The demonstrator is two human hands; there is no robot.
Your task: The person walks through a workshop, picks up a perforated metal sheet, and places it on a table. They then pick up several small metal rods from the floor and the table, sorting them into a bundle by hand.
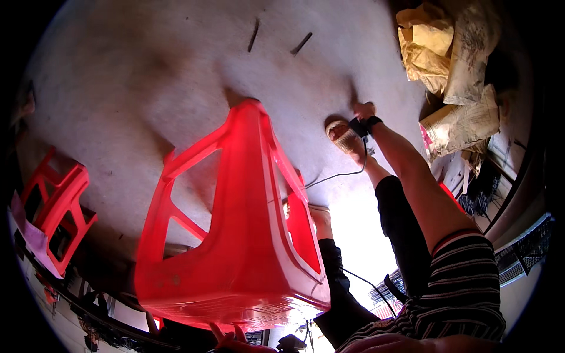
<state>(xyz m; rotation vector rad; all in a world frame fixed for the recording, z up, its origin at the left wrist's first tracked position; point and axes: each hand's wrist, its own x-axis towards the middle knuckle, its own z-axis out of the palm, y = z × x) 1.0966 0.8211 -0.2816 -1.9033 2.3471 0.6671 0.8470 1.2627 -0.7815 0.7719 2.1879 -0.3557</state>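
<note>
Red plastic stool (235, 247) (open-sided) tilted; right hand (364, 110) fingers' state unclear.

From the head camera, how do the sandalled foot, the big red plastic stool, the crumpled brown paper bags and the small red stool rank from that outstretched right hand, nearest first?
From the right hand:
1. Sandalled foot, just below and left of the hand.
2. Crumpled brown paper bags, upper right.
3. Big red plastic stool, centre, to the left; not much farther than the bags.
4. Small red stool, far left edge.

Glossy red plastic stool (235, 235); matt rough floor (147, 76).
</note>
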